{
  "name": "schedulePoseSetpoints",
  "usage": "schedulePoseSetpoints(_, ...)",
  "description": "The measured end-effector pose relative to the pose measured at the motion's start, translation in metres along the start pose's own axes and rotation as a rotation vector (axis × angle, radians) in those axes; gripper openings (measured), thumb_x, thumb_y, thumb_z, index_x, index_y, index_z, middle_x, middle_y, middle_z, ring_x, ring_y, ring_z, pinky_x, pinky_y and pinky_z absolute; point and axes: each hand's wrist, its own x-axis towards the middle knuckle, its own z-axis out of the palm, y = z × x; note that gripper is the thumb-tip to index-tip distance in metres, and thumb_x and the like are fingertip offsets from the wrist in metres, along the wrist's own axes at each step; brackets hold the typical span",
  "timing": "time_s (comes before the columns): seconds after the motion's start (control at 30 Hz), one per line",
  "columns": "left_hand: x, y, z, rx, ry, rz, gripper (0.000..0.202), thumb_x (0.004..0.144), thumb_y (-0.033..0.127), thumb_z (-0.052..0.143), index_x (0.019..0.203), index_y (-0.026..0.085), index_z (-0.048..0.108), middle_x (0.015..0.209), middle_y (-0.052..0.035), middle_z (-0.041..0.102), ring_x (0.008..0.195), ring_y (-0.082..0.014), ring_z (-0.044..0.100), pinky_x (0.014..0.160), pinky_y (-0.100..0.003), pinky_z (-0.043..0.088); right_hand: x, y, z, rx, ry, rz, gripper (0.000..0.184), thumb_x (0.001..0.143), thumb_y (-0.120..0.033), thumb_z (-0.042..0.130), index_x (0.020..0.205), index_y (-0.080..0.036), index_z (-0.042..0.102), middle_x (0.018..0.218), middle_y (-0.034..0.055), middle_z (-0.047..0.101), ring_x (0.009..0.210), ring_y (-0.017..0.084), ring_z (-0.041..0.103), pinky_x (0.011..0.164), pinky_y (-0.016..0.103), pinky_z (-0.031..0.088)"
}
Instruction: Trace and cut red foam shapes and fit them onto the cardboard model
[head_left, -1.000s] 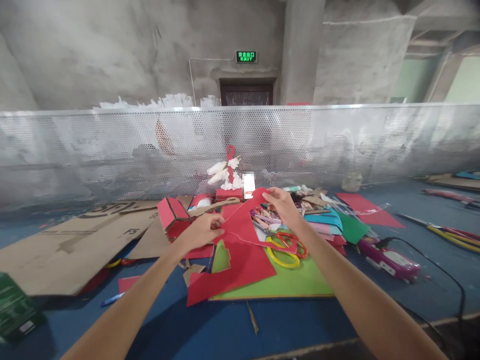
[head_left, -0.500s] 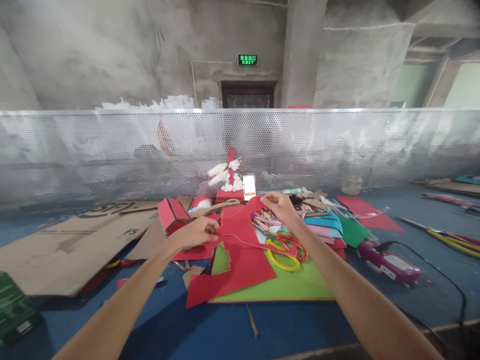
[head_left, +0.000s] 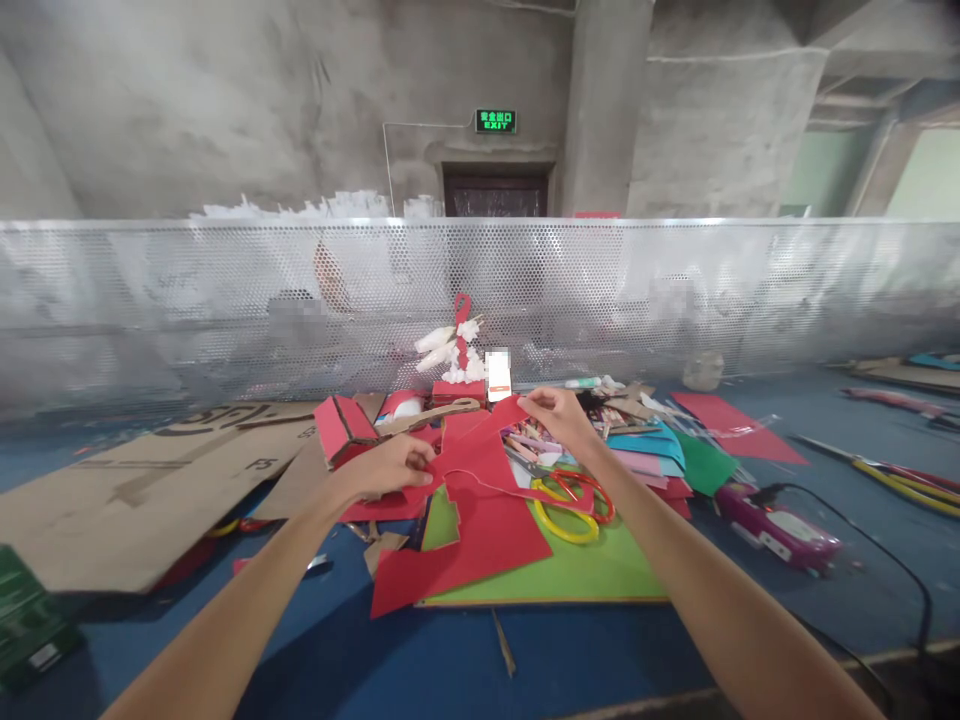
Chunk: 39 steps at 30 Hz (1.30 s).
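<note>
Between my hands is a cut piece of red paper (head_left: 480, 448) with curved edges. My left hand (head_left: 396, 466) pinches its left edge, fingers curled. My right hand (head_left: 561, 415) has its upper right tip between thumb and fingers. Below it, a larger red sheet (head_left: 487, 545) with a ragged cut-out lies over a lime-green sheet (head_left: 600, 575). Scissors with yellow and red handles (head_left: 568, 530) rest on the green sheet, close to my right forearm. A narrow red strip partly crosses their handles.
Brown cardboard (head_left: 180, 480) covers the left side, near a green box (head_left: 34, 615). At the back stand a red-and-white craft figure (head_left: 461, 345) and a phone (head_left: 498, 376). To the right lie a purple corded tool (head_left: 780, 525) and long yellow-handled scissors (head_left: 892, 480). A perforated metal screen (head_left: 600, 290) stands behind.
The red piece's upper right part has shifted slightly down and looks straighter, its tip less rounded. My left hand has moved a touch left. Both hands keep their hold.
</note>
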Motion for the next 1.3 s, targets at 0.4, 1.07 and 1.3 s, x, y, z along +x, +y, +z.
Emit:
schedulePoseSetpoints(0.4,0.002,-0.01,-0.002,0.002,0.031,0.025,0.016,0.068,0.031,0.068,0.078,0.021,0.06,0.071,0.002,0.064,0.071,-0.017,0.06,0.068,-0.029,0.043,0.003,0.01,-0.001,-0.01,-0.058,-0.016,0.034,0.079,-0.05,0.069,0.076,-0.017,0.065,0.063,-0.0005,0.062,0.046,0.011,0.051,0.046,0.025,0.043)
schedulePoseSetpoints(1.07,-0.015,0.015,-0.007,0.706,0.389,-0.017,0.026,0.073,0.011,0.05,0.092,0.024,0.062,0.09,-0.0076,0.071,0.077,-0.0235,0.063,0.064,-0.034,0.038,-0.003,0.004,-0.021,0.025,-0.496,0.052,0.043,0.084,-0.058,0.069,0.092,-0.016,0.068,0.082,0.0033,0.065,0.062,0.011,0.055,0.056,0.023,0.045)
schedulePoseSetpoints(1.3,-0.018,0.024,-0.004,0.885,0.547,0.581,0.032,0.094,0.01,0.04,0.104,0.024,0.066,0.105,-0.0076,0.072,0.108,-0.0259,0.062,0.095,-0.041,0.044,-0.016,-0.023,0.011,0.127,-0.581,0.072,0.046,0.092,-0.059,0.059,0.112,-0.019,0.068,0.112,0.0107,0.07,0.104,0.02,0.064,0.084,0.03,0.052)
